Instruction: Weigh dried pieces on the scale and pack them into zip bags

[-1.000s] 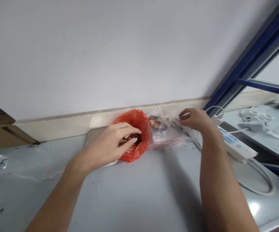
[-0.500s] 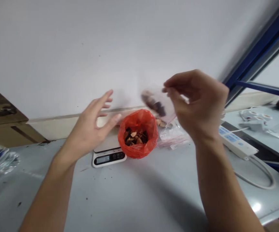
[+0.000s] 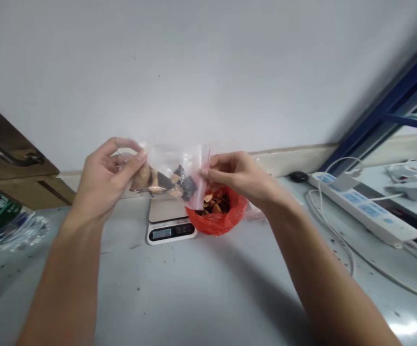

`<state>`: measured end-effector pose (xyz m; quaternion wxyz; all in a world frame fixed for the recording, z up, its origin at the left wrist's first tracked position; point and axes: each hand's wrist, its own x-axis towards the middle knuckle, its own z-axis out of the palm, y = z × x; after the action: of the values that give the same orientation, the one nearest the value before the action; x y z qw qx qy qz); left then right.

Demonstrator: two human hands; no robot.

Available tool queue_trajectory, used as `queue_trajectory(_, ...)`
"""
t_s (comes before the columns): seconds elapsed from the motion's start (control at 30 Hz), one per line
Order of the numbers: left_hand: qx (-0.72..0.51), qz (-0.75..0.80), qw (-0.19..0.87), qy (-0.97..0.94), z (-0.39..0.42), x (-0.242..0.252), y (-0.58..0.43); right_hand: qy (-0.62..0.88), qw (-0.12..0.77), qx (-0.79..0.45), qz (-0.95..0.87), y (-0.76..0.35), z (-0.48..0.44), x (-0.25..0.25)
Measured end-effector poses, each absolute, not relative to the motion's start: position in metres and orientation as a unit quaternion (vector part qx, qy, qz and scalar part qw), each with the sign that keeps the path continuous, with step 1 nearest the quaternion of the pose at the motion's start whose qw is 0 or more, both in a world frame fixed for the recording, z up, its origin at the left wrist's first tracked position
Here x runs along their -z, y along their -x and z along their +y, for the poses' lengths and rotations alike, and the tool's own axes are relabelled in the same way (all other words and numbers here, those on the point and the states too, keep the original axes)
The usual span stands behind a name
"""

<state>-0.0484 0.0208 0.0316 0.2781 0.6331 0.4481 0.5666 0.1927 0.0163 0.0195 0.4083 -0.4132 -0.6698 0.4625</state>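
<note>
A clear zip bag (image 3: 170, 180) with brown and dark chunks hangs sideways between my two hands. My left hand (image 3: 112, 168) pinches its left end. At the pinkish edge on the right, my right hand (image 3: 232, 174) has its fingers closed on the bag. Below the bag is a white kitchen scale (image 3: 172, 232), its display lit and its plate partly covered from view. Beside the scale, under my right hand, stands an open red plastic bag (image 3: 217, 223) with brown pieces inside.
Clear plastic bags (image 3: 257, 213) lie right of the red bag. A white power strip (image 3: 367, 206) with cables and a black mouse-like object (image 3: 298, 177) are on the right. A green-labelled plastic bottle pack (image 3: 4, 216) stands left. A wall rises behind.
My right hand has brought the zip bag left, over the scale and red bag. My left hand, open before, has closed on its other end. The view has shifted slightly.
</note>
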Motion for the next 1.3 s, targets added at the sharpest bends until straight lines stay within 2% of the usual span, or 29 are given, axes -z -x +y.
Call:
queue_trajectory(0.17, -0.551, 0.491, 0.248, -0.628, 0.031, -0.019, 0.045, 0.371, 0.328, -0.576, -0.651, -0.209, 0.029, -0.016)
queue_trajectory(0.3, -0.536, 0.522, 0.092, -0.657, 0.032, -0.014, 0.040, 0.388, 0.289, -0.560, -0.673, -0.211, 0.034, -0.012)
queue_trajectory(0.33, -0.512, 0.522, 0.080, -0.677, 0.030, -0.015, 0.037, 0.393, 0.285, -0.547, -0.681, -0.209, 0.035, -0.011)
queue_trajectory(0.4, -0.434, 0.514, 0.133, -0.728, 0.023, -0.018, 0.029, 0.396, 0.282, -0.536, -0.690, -0.204, 0.036, -0.009)
queue_trajectory(0.5, -0.299, 0.476, 0.278, -0.779, 0.014, -0.019, 0.016, 0.387, 0.285, -0.551, -0.682, -0.196, 0.036, -0.006)
queue_trajectory(0.6, -0.259, 0.452, 0.339, -0.783, 0.011, -0.016, 0.009, 0.387, 0.310, -0.551, -0.672, -0.191, 0.036, -0.003)
queue_trajectory(1.0, -0.246, 0.402, 0.420, -0.776, 0.016, -0.022, 0.016, 0.347, 0.326, -0.600, -0.643, -0.187, 0.043, 0.012)
queue_trajectory(1.3, -0.221, 0.429, 0.393, -0.783, 0.015, -0.016, 0.016, 0.355, 0.310, -0.579, -0.665, -0.184, 0.038, 0.011)
